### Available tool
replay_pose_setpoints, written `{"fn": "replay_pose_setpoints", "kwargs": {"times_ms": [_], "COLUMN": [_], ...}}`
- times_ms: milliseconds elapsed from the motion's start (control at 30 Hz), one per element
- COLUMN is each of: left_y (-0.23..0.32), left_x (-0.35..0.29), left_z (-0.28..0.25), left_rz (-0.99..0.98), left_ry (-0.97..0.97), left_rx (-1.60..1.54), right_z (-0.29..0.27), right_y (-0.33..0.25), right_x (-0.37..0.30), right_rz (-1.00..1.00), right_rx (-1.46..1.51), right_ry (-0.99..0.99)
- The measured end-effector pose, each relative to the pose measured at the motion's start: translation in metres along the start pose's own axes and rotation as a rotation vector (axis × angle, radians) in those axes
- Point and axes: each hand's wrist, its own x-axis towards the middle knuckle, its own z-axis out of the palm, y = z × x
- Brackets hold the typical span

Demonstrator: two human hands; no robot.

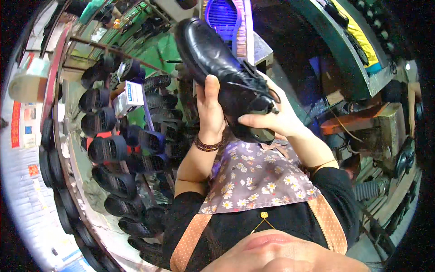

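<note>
A glossy black lace-up shoe [213, 56] is held up in front of my chest, its toe pointing up and to the left and its laces turned to the right. My left hand [209, 106] supports it from the left side; the thumb shows at the edge, and the other fingers are mostly behind the shoe. At the heel end, my right hand [278, 115] is closed round the shoe, with the thumb across its near side. Just beyond the shoe, a sole [222, 20] lies under violet light on a pale-edged stack.
To the left stands a rack with several dark soles or shoes [107, 148] and a small white-and-blue box [128, 98]. A wooden block [362, 124] juts in at right. Upper right, a long grey-edged surface [335, 43] carries dark shoes and yellow material.
</note>
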Motion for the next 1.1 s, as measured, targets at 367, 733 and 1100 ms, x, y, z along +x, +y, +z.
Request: {"fn": "replay_pose_setpoints", "kwargs": {"times_ms": [367, 733, 1100], "left_y": [-0.005, 0.008, 0.01], "left_x": [0.238, 0.173, 0.013], "left_z": [-0.039, -0.05, -0.074], "left_rz": [-0.035, -0.074, 0.441], "left_ry": [-0.024, -0.32, -0.034], "left_rx": [1.352, -0.351, 0.078], "right_z": [-0.057, -0.03, 0.004], "right_y": [0.039, 0.016, 0.0], "right_x": [-0.069, -0.052, -0.036], "right_rz": [0.144, 0.137, -0.161], "right_rx": [0.606, 0.318, -0.291], "right_ry": [0.077, 0.234, -0.072]}}
